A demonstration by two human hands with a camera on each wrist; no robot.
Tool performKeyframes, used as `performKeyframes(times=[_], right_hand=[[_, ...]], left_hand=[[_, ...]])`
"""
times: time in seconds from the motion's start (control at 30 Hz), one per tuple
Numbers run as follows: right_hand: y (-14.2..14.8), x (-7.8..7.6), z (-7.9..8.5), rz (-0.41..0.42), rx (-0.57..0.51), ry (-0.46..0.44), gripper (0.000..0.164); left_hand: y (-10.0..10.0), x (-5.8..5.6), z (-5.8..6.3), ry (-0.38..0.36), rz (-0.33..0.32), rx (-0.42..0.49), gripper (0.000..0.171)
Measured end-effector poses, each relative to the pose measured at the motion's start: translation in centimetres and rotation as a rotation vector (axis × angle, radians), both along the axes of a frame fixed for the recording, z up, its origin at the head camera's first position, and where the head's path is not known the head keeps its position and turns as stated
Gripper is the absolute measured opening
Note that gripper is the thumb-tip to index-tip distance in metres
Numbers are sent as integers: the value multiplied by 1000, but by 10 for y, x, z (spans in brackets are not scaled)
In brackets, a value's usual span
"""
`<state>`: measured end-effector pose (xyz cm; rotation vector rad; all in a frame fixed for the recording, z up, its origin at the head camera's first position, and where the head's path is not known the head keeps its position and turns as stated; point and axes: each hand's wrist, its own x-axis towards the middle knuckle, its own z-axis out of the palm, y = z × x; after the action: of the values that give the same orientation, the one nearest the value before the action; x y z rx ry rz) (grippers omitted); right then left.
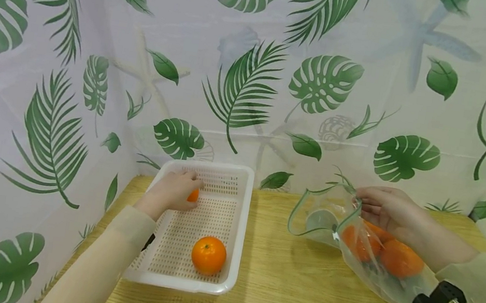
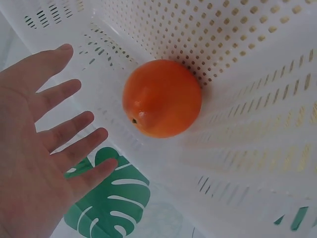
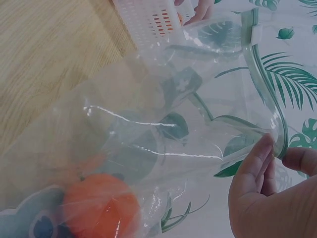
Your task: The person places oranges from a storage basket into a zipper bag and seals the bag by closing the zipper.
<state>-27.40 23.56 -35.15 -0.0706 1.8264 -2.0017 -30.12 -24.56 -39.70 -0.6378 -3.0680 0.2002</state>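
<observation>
In the white plastic basket (image 1: 240, 224), an orange (image 2: 162, 99) rests in the far left corner. My left hand (image 1: 174, 191) reaches over it, partly hiding it in the head view. The left wrist view has that hand with its fingers spread, beside the fruit and apart from it. A second orange (image 1: 208, 255) lies near the basket's front right corner. On the right, my right hand (image 1: 396, 213) pinches the green-edged mouth of a clear zip bag (image 3: 148, 144) between thumb and fingers. The bag lies with its mouth spread, and several oranges (image 1: 401, 259) are inside.
Basket and bag stand on a wooden table (image 1: 270, 281), with bare wood between them. Behind and to the left hangs a white leaf-print curtain (image 1: 250, 137), close to the basket's far side. A black strap device (image 1: 437, 301) sits at my right wrist.
</observation>
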Motion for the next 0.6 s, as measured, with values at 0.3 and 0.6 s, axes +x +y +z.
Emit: performKeyframes(times=[0.3, 0.6], right_hand=[[1, 0, 0, -2, -9, 7, 37], [0, 0, 0, -4, -17, -10, 36]], left_hand=[[-1, -7, 0, -32, 42, 17, 53], [-4, -12, -2, -63, 115, 84, 56]])
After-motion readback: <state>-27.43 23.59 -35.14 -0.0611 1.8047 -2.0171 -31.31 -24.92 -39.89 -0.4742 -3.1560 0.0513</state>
